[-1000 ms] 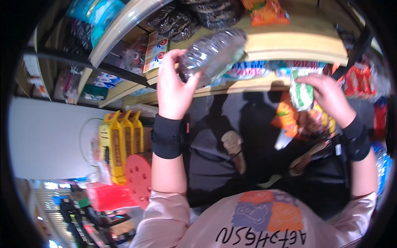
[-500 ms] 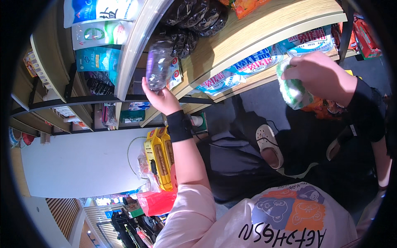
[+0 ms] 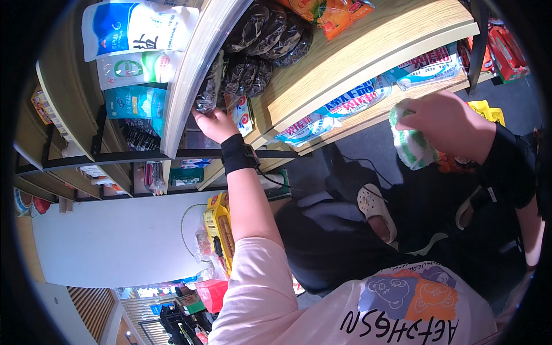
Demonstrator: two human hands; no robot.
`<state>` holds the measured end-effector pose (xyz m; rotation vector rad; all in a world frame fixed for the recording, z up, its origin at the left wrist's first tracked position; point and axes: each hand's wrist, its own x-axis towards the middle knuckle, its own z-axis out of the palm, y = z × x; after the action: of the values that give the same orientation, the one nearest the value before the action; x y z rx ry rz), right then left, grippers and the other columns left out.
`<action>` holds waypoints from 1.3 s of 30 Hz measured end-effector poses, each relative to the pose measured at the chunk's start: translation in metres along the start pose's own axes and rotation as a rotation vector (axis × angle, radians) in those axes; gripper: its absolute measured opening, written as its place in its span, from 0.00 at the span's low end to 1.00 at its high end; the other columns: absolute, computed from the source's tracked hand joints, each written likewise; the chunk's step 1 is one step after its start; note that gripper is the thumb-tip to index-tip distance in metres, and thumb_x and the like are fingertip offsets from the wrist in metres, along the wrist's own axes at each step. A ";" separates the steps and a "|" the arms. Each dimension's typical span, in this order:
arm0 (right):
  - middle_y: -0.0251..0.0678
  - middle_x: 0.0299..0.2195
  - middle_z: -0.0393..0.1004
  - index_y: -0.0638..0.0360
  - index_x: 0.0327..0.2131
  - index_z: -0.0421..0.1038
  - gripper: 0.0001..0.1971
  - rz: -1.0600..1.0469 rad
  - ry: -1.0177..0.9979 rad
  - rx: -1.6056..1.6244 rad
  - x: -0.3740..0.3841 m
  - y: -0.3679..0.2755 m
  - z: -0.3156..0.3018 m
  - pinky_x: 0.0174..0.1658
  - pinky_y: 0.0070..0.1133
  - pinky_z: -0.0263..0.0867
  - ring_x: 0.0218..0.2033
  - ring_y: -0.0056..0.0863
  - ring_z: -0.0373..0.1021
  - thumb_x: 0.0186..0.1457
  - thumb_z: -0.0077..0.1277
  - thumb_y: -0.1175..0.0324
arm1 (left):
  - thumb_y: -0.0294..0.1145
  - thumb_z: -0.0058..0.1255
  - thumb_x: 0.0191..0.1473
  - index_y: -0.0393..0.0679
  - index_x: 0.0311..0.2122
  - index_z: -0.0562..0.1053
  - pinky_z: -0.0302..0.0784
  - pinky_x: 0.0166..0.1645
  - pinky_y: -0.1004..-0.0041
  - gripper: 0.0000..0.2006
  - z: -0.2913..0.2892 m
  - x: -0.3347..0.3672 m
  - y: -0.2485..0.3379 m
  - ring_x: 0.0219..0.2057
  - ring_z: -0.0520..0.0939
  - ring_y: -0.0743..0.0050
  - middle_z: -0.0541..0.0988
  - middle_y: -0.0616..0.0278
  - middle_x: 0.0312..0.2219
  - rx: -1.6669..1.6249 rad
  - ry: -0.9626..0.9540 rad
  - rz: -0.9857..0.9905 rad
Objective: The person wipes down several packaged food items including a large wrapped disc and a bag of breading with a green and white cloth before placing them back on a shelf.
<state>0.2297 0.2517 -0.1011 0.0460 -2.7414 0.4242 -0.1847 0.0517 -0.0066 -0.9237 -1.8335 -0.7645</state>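
Note:
My left hand [image 3: 216, 124] reaches into the shelf at the upper left, fingers closed round the lower end of a see-through plastic packet [image 3: 210, 89]. The packet lies up against the shelf edge, beside several shiny dark packets [image 3: 250, 73]. What is in it I cannot make out. On the right, my right hand [image 3: 451, 118] grips a white and green cloth [image 3: 413, 144], soft and bunched, held above the dark floor. Its fingertips press into the cloth's upper part.
The wooden shelf [image 3: 339, 52] bears an orange bag [image 3: 328, 12]. Blue and white packs [image 3: 356, 95] stand on the level below. White and teal pouches [image 3: 138, 103] line the shelf at left. A yellow pack [image 3: 486, 112] lies on the floor at right.
My left hand has moved the see-through packet slightly left and deeper in beside the dark packets. My right hand, still gripping the cloth, has sunk a little. The view has shifted slightly.

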 end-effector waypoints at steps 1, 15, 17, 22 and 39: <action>0.36 0.35 0.76 0.53 0.41 0.74 0.20 0.026 -0.031 0.003 0.002 0.001 0.000 0.42 0.22 0.71 0.36 0.29 0.75 0.39 0.62 0.72 | 0.21 0.50 0.47 0.31 0.52 0.64 0.70 0.48 0.63 0.24 -0.001 0.001 -0.002 0.42 0.76 0.48 0.74 0.43 0.42 -0.081 0.016 0.007; 0.36 0.39 0.74 0.48 0.40 0.74 0.19 0.113 -0.251 0.041 0.018 0.001 -0.001 0.40 0.24 0.71 0.34 0.33 0.75 0.38 0.59 0.72 | 0.23 0.46 0.49 0.30 0.58 0.55 0.55 0.62 0.62 0.29 0.052 0.044 -0.056 0.56 0.64 0.44 0.63 0.36 0.54 0.151 -0.298 0.180; 0.38 0.40 0.75 0.50 0.41 0.75 0.22 0.092 -0.244 0.034 0.021 0.001 -0.004 0.41 0.23 0.73 0.38 0.31 0.75 0.37 0.63 0.73 | 0.25 0.46 0.48 0.32 0.59 0.54 0.53 0.63 0.63 0.31 0.066 0.049 -0.050 0.58 0.61 0.45 0.61 0.37 0.56 0.049 -0.445 0.047; 0.37 0.40 0.75 0.50 0.41 0.74 0.22 0.076 -0.258 0.004 0.023 0.002 -0.005 0.42 0.25 0.72 0.39 0.31 0.75 0.37 0.63 0.71 | 0.27 0.46 0.47 0.33 0.60 0.52 0.51 0.63 0.63 0.33 0.071 0.064 -0.058 0.60 0.58 0.45 0.60 0.37 0.56 0.026 -0.463 -0.002; 0.41 0.29 0.74 0.55 0.36 0.75 0.11 0.086 -0.104 -0.135 -0.015 0.063 -0.010 0.39 0.28 0.70 0.34 0.39 0.73 0.45 0.50 0.75 | 0.38 0.41 0.57 0.44 0.48 0.67 0.67 0.50 0.61 0.15 0.034 -0.020 0.046 0.46 0.71 0.69 0.69 0.62 0.43 -0.872 -0.583 -0.978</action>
<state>0.2416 0.3147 -0.1154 -0.0880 -2.8751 0.2658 -0.1556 0.0977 -0.0329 -0.7444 -2.5187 -2.2035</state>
